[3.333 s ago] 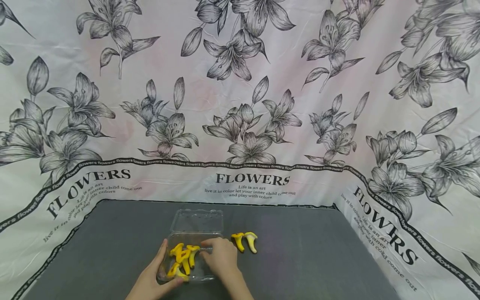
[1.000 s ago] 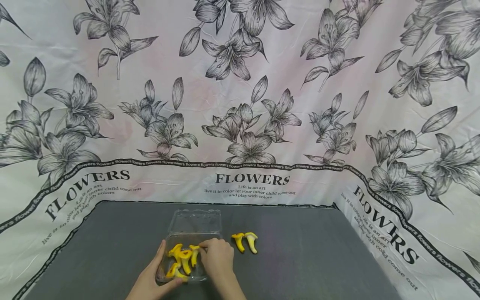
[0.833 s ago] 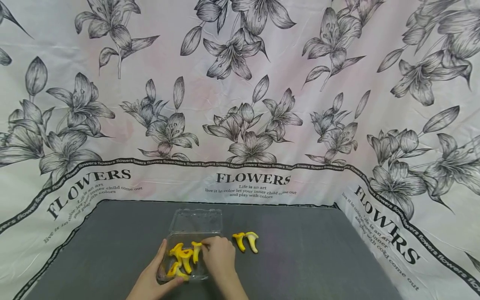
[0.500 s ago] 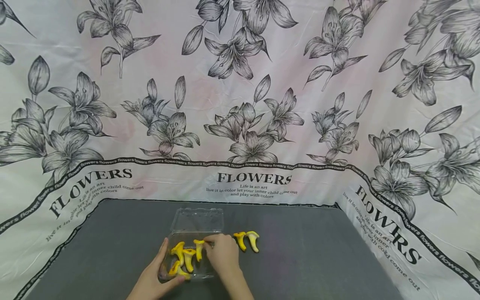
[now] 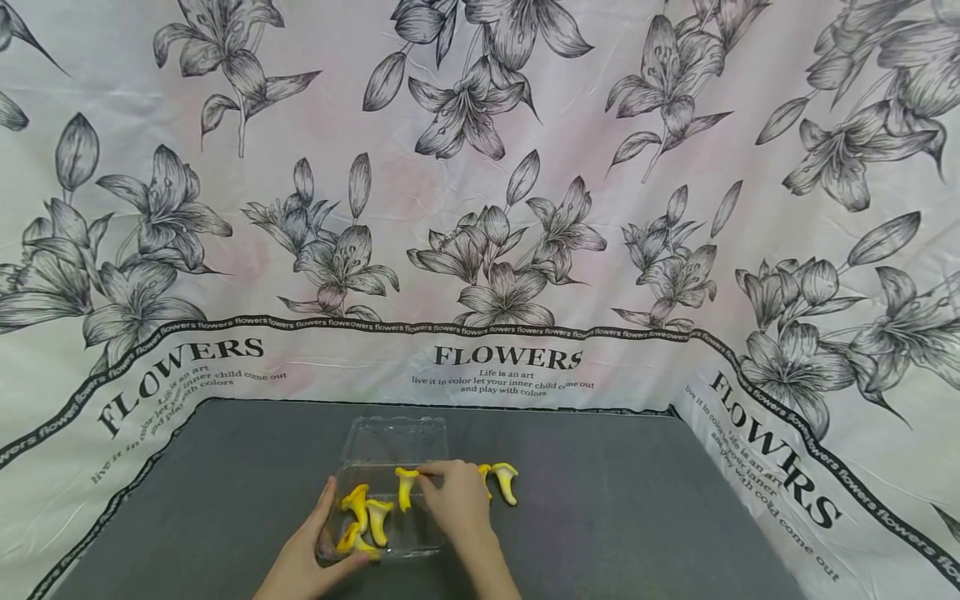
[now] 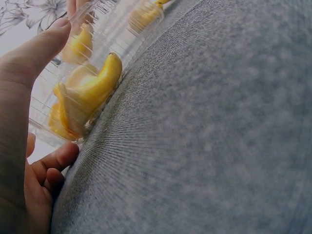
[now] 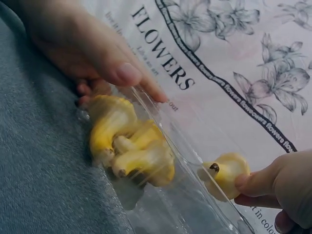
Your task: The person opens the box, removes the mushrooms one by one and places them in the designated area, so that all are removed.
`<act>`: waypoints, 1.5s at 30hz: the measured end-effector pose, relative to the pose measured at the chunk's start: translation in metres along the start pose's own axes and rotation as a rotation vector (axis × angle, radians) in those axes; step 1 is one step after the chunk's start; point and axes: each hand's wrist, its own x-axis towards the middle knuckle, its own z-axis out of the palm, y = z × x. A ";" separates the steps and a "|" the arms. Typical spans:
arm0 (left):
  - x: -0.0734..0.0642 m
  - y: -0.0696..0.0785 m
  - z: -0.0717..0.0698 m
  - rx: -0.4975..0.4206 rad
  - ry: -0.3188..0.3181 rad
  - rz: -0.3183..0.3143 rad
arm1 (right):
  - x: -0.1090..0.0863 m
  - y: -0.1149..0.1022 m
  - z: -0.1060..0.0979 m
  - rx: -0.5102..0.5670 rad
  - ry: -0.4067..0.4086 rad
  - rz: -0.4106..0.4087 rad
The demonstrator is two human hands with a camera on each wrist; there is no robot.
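A clear plastic clamshell box (image 5: 395,440) lies on the grey table with its lid folded back. My left hand (image 5: 303,557) grips the box's left side, thumb over the near rim. In the left wrist view, the thumb (image 6: 44,46) lies along the clear wall. My right hand (image 5: 463,504) pinches a yellow chanterelle-like mushroom (image 5: 406,490) by its cap, stem hanging down. In the right wrist view, this mushroom (image 7: 225,175) is beside the clear rim, between thumb and finger. Several similar mushrooms (image 5: 378,523) lie in the box's left half.
Two more mushrooms lie on the table to the right of the box; the paler one (image 5: 506,483) shows whole, the other is partly behind my right hand. A white flower-printed cloth (image 5: 502,367) hangs along the table's back and sides.
My right hand has drawn one mushroom away from the others in the box, moving to the right and toward the lid. My left hand has kept its grip on the box.
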 end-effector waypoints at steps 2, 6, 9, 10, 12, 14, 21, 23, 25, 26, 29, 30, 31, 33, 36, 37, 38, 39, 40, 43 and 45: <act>0.000 0.000 0.000 -0.004 0.000 0.007 | 0.001 0.002 -0.002 0.014 0.001 -0.007; -0.001 0.000 0.001 -0.007 0.006 0.003 | 0.003 0.006 -0.005 0.026 0.015 -0.054; -0.001 0.001 0.001 -0.007 0.008 -0.008 | 0.004 0.009 -0.008 0.026 0.012 -0.082; -0.001 0.002 0.001 -0.006 0.007 -0.011 | 0.004 0.011 -0.008 0.032 0.004 -0.084; -0.001 0.002 0.001 -0.005 0.006 -0.022 | 0.005 0.013 -0.011 0.039 -0.009 -0.088; -0.001 0.003 0.001 -0.005 0.008 -0.024 | 0.006 0.017 -0.013 0.062 -0.021 -0.093; 0.000 0.002 0.002 0.003 0.002 -0.031 | 0.011 0.032 -0.025 0.129 -0.026 -0.095; 0.000 0.002 0.002 0.001 -0.001 -0.028 | 0.012 0.036 -0.028 0.136 -0.015 -0.092; 0.000 0.001 0.002 0.011 0.003 -0.010 | 0.013 0.040 -0.032 0.133 0.001 -0.093; 0.000 0.001 0.002 0.010 0.004 -0.006 | 0.013 0.042 -0.034 0.130 0.009 -0.089; 0.001 0.000 0.001 0.002 0.000 -0.016 | 0.014 0.047 -0.039 0.133 0.022 -0.065; 0.001 0.000 0.001 0.001 0.002 -0.012 | 0.013 0.049 -0.040 0.138 0.025 -0.056; 0.001 0.000 0.001 -0.003 0.000 -0.019 | 0.013 0.050 -0.042 0.140 0.028 -0.050; 0.001 -0.001 0.002 -0.018 -0.004 -0.029 | 0.013 0.051 -0.044 0.143 0.036 -0.035; 0.001 -0.001 0.002 -0.025 0.001 -0.013 | 0.013 0.052 -0.047 0.139 0.054 -0.032; 0.001 -0.001 0.002 -0.030 -0.001 -0.016 | 0.013 0.053 -0.048 0.139 0.058 -0.030; 0.001 -0.001 0.002 -0.032 -0.002 -0.014 | 0.014 0.053 -0.049 0.143 0.059 -0.022; 0.001 -0.001 0.002 -0.036 -0.004 -0.015 | 0.013 0.054 -0.050 0.146 0.061 -0.019; 0.001 -0.001 0.002 -0.040 -0.006 -0.012 | 0.013 0.055 -0.051 0.150 0.062 -0.012; 0.001 -0.001 0.001 -0.043 -0.011 -0.003 | 0.013 0.059 -0.055 0.173 0.071 0.011; 0.001 0.000 0.001 -0.041 -0.012 -0.010 | 0.013 0.064 -0.058 0.179 0.085 0.019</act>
